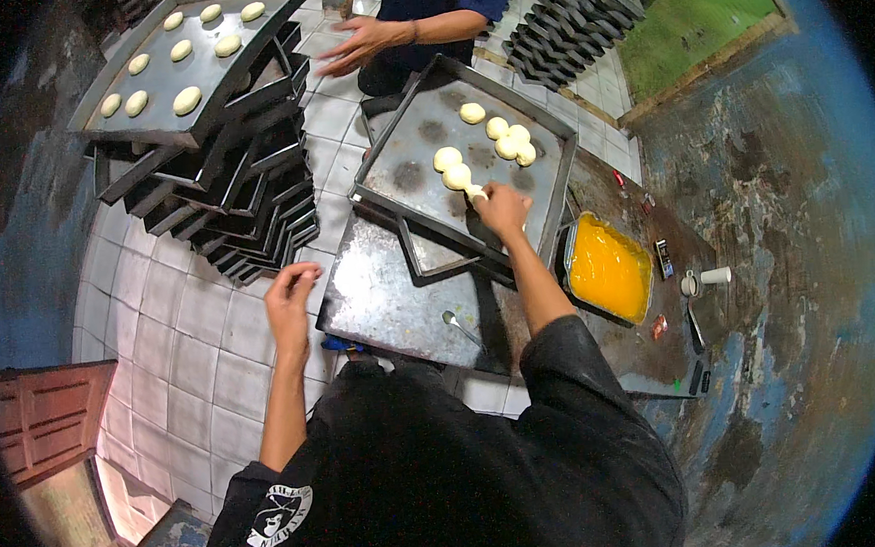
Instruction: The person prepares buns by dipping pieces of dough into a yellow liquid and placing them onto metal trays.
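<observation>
My right hand (pixel 503 210) reaches over the near edge of a metal baking tray (pixel 406 165), its fingers closed on a small piece of dough (pixel 474 193). That piece touches a pale dough ball (pixel 457 176), which sits against another dough ball (pixel 447 158). Farther right on the same tray lies a cluster of several dough balls (pixel 507 148), some touching. My left hand (pixel 291 295) hovers left of the metal-topped table (pixel 379 292), with fingers loosely bent and nothing visible in them.
At far left, a tray of spaced dough pieces (pixel 180 51) tops a crisscross stack of trays (pixel 243 205). A co-worker's hand (pixel 363 45) extends beyond my tray. A container of yellow-orange filling (pixel 608 268), a white cup (pixel 690 283) and a spoon (pixel 450 319) lie nearby. More trays (pixel 578 24) stand behind.
</observation>
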Action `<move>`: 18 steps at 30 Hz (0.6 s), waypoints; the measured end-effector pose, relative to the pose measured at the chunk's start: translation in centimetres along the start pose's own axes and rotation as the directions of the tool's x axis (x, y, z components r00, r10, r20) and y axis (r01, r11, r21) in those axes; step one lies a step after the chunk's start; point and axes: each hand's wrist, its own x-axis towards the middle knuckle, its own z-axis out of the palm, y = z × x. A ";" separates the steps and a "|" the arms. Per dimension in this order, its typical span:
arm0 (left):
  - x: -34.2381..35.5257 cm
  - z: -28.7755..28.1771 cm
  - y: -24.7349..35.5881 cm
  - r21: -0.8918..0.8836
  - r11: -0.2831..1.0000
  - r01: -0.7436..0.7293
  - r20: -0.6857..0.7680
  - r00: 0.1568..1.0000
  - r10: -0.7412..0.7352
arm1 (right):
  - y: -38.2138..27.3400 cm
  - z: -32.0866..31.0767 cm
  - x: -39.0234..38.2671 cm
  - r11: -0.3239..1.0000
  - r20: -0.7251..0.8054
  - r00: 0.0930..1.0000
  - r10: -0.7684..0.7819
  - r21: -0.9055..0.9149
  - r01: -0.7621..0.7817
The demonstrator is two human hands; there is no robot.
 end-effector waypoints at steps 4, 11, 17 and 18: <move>0.9 7.0 1.1 -0.080 0.996 0.050 0.237 0.971 -0.030 | 1.9 -3.6 -4.1 0.520 0.288 0.954 0.088 0.803 -0.291; 0.6 16.0 2.5 -0.206 0.889 0.408 0.616 0.760 -0.206 | -3.0 -8.4 -17.0 -0.241 0.273 0.913 -0.304 0.905 -0.351; -1.8 17.9 0.6 -0.024 0.980 0.200 0.504 0.849 -0.161 | -2.5 -4.4 -18.8 0.035 0.170 0.981 0.093 0.984 -0.174; -2.4 18.3 0.2 -0.010 0.978 0.208 0.515 0.840 -0.173 | -3.6 -2.9 -18.7 0.283 0.050 0.957 0.287 0.950 -0.135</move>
